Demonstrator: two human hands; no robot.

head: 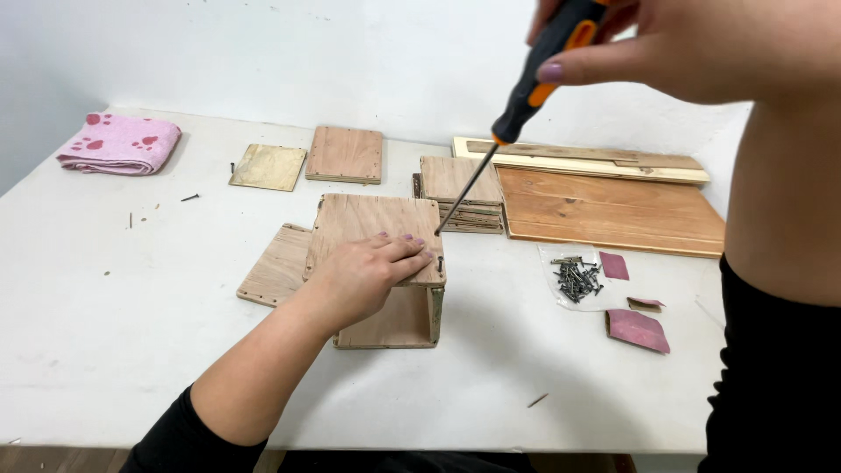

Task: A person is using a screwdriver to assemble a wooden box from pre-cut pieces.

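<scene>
The light, stiff plywood box (385, 271) is pressed flat under the spread left hand (363, 276); the screwdriver (526, 96) is gripped in the closed right hand (692, 44) above it.

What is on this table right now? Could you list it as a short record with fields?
Left hand: pressed flat on the top panel of a small wooden box
Right hand: grips a black and orange screwdriver, tip by the box's right top edge
Beside the box: loose wooden panels, a stack of panels
Right side: long boards, pile of screws, reddish sandpaper pieces
Far left: folded pink towel
Surface: white table
</scene>
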